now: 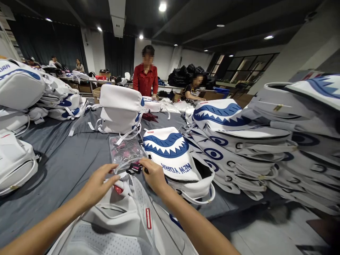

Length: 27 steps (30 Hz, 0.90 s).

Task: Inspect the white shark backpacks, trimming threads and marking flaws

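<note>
A white backpack with perforated padding and a small red-outlined patch lies open-topped right in front of me. My left hand is at its upper left edge, thumb and forefinger apart, close to a white fabric piece. My right hand is closed, its fingertips at a small black tag with some pink on it. Part of that grip is hidden by the fingers. Just beyond the hands lies a clear plastic bag with dark and pink pieces in it.
Right of my hands lies a white backpack with a blue shark-mouth print. Stacked backpacks rise further right, others at left. One backpack stands ahead on the grey-covered table. Across it stands a person in red.
</note>
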Motion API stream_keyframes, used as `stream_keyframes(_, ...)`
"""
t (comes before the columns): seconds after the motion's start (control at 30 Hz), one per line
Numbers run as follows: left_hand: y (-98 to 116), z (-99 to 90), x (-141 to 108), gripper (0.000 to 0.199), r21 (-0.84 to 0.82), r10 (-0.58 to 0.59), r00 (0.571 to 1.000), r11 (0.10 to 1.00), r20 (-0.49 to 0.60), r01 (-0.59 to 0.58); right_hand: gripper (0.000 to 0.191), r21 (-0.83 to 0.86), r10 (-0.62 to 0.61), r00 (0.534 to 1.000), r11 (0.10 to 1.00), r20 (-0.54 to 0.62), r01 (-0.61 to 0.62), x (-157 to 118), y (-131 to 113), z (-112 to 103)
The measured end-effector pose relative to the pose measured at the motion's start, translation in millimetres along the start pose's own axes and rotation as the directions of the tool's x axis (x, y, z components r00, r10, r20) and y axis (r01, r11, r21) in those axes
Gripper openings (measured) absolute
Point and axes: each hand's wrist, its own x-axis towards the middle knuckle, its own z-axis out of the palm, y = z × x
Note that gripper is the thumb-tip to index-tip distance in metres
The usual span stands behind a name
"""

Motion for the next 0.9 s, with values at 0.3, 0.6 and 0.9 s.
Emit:
stream_keyframes(0.3,36,15.7,-35,0.058,-0.538,-0.154,0.98,0.819,0.13,0.2,0.034,0.522,-0.027,0.901,0.808,-0.433,0.275,-52,-66,-42)
stream_keyframes(0.6,8,28.0,-83,0.025,-0.105,0.117,0.978,0.985,-0.17,-0.136,0.016,0.559,-0.012,0.979,0.819,-0.204,0.127,-60,-72,-34)
stream_keyframes(0.9,-90,34.8,-130,0.063,0.408,0.116,0.932,0.912,-0.343,0.037,0.024,0.083,-0.091,0.885,0.995,0.457,0.06,-46,-80,-7)
